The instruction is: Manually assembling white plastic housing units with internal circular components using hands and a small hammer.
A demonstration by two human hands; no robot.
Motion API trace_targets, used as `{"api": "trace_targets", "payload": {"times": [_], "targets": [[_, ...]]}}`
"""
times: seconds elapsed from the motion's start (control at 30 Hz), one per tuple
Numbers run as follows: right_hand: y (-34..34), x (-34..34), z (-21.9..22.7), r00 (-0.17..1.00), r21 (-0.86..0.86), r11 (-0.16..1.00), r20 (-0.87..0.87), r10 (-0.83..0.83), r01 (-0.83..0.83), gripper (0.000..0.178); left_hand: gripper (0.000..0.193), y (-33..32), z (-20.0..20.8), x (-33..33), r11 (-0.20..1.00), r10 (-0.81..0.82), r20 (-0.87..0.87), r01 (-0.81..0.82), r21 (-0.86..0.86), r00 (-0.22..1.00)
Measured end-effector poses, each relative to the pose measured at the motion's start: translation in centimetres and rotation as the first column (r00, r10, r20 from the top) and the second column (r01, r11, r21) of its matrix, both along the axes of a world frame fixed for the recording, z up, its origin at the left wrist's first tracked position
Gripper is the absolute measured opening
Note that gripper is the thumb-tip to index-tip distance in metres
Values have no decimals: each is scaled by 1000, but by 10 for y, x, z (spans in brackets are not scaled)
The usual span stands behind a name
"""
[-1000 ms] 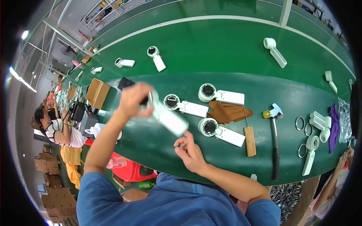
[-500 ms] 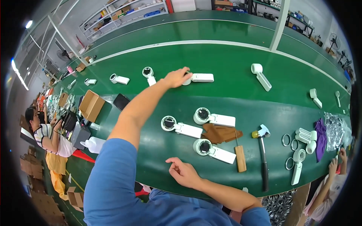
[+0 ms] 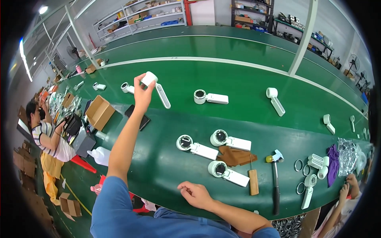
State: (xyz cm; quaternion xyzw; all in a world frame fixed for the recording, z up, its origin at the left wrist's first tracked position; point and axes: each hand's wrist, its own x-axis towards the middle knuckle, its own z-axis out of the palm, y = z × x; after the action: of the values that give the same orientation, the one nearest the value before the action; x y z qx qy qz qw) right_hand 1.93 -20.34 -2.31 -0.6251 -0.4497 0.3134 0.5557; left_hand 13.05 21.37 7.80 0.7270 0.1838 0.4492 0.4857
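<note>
My left hand [image 3: 143, 96] is stretched out over the far green surface, its fingers closed around the round head of a white hand magnifier [image 3: 162, 95]. The handle slants down to the right, and the white side of its head faces up. Low over the near edge of the table, my right hand [image 3: 196, 195] is loosely curled with its fingers slightly apart and nothing visible in it. Three more white magnifiers lie beyond it: one at the left [image 3: 203, 150], one at the back [image 3: 238, 143] and one closest [image 3: 237, 177]. A brown cloth [image 3: 235, 156] sits among them.
A wooden-handled awl [image 3: 253, 182], a hammer [image 3: 276, 186], metal rings [image 3: 298, 165] and a purple cloth [image 3: 333, 166] lie to the right. Another magnifier [image 3: 217, 98] lies on the far surface. Left are a black phone-like object [image 3: 143, 121] and an open carton [image 3: 100, 113]. Co-workers sit at both sides.
My left hand has moved left from the middle magnifier to the one beside it, which now shows its white side up. My right fingers have curled in slightly. The view has tilted upward.
</note>
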Motion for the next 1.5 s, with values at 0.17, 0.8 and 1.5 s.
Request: {"api": "trace_targets", "payload": {"times": [0.17,0.8,1.5], "targets": [[1,-15,30,971,-89,971,-69,-228,222,49,57,-126,44,-81,891,-158,400,-45,452,903],[-23,-11,61,727,105,770,271,-631,629,45,60,-238,-51,-119,711,-346,145,158,685,927],[-134,33,75,780,-317,714,298,-551,625,33,39,-264,-73,-141,769,-295,-534,529,359,792]]}}
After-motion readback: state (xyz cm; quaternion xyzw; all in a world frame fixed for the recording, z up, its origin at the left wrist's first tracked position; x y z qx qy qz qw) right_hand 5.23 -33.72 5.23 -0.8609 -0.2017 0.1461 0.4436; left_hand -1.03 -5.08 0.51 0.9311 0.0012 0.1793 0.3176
